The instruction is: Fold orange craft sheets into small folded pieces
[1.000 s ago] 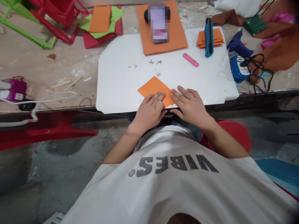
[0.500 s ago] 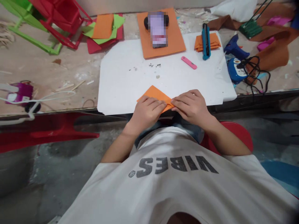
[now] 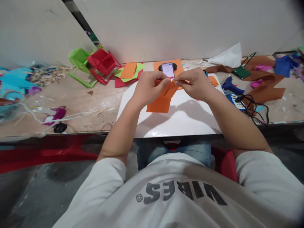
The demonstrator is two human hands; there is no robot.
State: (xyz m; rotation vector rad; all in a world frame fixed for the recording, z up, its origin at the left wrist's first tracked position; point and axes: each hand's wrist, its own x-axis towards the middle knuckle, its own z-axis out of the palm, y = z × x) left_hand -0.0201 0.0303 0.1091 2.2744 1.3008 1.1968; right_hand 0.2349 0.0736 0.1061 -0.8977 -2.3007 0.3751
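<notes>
Both my hands hold a folded orange paper (image 3: 161,100) up in the air above the white board (image 3: 180,120). My left hand (image 3: 148,86) pinches its upper left part with closed fingers. My right hand (image 3: 193,83) pinches the upper right edge, fingertips nearly meeting the left hand's. The lower part of the paper hangs down below my hands. Behind them a phone (image 3: 167,69) stands on an orange sheet (image 3: 180,65).
Red (image 3: 102,63) and green (image 3: 79,58) small chair models sit at the back left beside a stack of coloured paper (image 3: 129,71). A blue glue gun (image 3: 229,85) and black cable (image 3: 255,107) lie right of the board. Brown sheets (image 3: 268,87) spread far right. Sticks (image 3: 47,71) and a purple device (image 3: 55,114) lie left.
The orange paper lay flat on the board under my fingers; now both hands have lifted it off the board. The view has tilted upward, showing the wall.
</notes>
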